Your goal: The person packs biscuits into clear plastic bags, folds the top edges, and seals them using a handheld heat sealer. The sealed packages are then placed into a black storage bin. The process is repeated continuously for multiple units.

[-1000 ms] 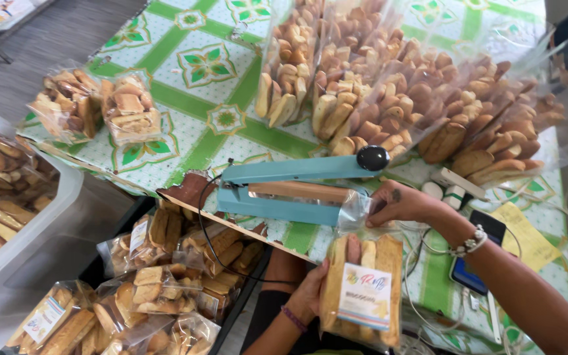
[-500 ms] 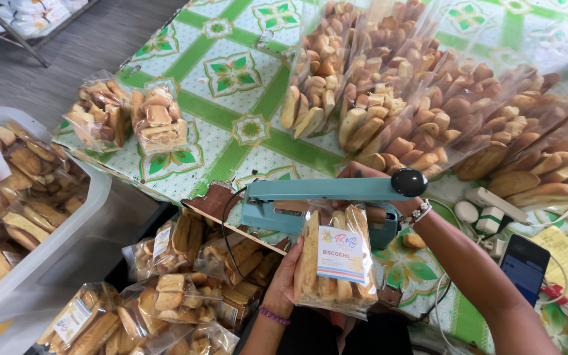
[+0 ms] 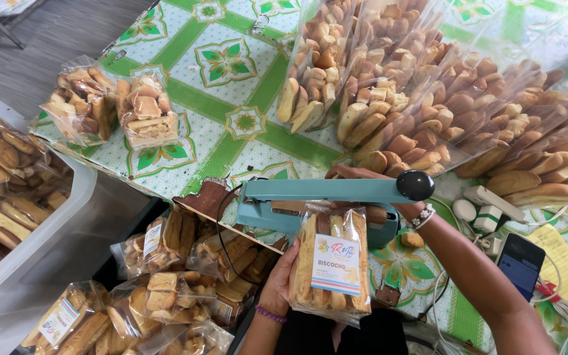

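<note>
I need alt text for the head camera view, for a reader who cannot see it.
A person's left hand holds a clear bag of biscuits with its top under the arm of a teal heat sealer, while the right hand rests on that arm. Large open bags of biscuits lie on a green patterned tablecloth.

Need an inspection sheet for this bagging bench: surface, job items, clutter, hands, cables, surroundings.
Surface: table under a green and white patterned cloth.
Job's things: teal heat sealer, arm lowered; labelled bag of biscuits with its top under the arm.
Clutter: open bags of loose biscuits; two sealed packs at the table's corner; phone; yellow paper.
Hands: left hand holds the bag from its side; right hand rests at the sealer arm by the black knob, fingers mostly hidden.
Cables: black cord from the sealer; white leads beside the phone.
Surroundings: white tub of packs; more packs below the table; grey floor.
</note>
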